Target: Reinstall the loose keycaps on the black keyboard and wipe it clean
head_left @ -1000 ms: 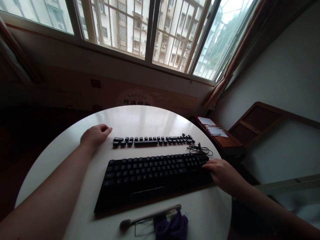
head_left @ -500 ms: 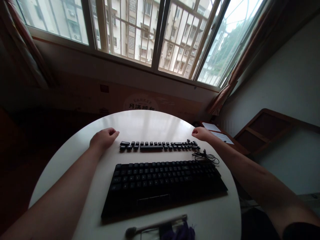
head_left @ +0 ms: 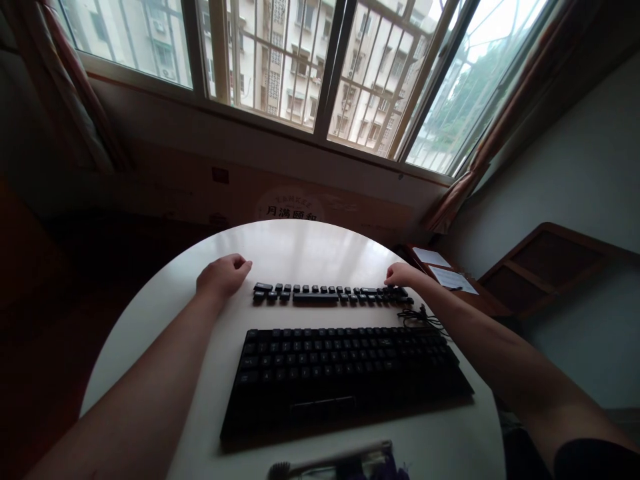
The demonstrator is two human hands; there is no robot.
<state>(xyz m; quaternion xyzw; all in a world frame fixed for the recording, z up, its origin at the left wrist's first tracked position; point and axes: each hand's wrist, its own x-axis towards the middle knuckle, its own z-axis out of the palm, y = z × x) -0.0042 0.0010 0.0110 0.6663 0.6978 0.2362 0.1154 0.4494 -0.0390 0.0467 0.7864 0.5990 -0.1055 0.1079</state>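
Loose black keycaps lie in two rows across the white round table, with a long space bar (head_left: 315,299) in the nearer row. My left hand (head_left: 225,275) rests on the table left of the rows, its fingers curled closed and nothing visible in them. At the right end of the rows, my right hand (head_left: 401,275) has its fingertips pinched down on a keycap, which they largely hide. Closer to me sits a black keyboard (head_left: 345,403); its upper rows carry keys and its lower part shows none.
A bundled black cable (head_left: 417,316) lies behind the keyboard's right end, below my right forearm. Near the front edge are a dark-bristled brush (head_left: 279,471) and purple cloth (head_left: 395,472). Papers (head_left: 453,280) lie on a brown surface beyond the table's right side.
My right hand has come down and nearer, onto the keycaps at the right end. My left hand stays closed beside the rows. The whole view has shifted slightly.
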